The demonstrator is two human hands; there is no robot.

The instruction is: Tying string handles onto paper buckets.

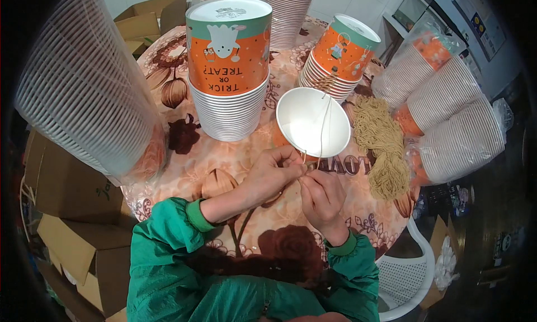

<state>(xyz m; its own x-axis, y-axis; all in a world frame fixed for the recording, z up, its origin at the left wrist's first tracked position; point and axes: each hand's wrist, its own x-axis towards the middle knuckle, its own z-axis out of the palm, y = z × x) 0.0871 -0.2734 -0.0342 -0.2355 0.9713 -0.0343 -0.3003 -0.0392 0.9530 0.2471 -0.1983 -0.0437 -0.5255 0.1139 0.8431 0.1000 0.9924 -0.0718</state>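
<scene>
A paper bucket (310, 116) with a white inside and an orange outside lies tilted on the table, its mouth toward me. A thin tan cord (323, 123) runs from a hole at its far rim, across the opening, to the near rim. Right at that near rim, my left hand (275, 174) is closed in a pinch on the cord. Beside it my right hand (323, 196) pinches the cord too, fingertips almost touching those of the left. The fingers partly hide the cord's end. A bundle of tan cords (383, 148) lies right of the bucket.
Upside-down nested orange buckets (228, 59) stand behind my left hand, with another stack (338, 56) behind the bucket. Plastic-wrapped stacks lean at left (89, 87) and lie at right (458, 143). Cardboard boxes (78, 227) sit lower left; a white chair (405, 271) is lower right.
</scene>
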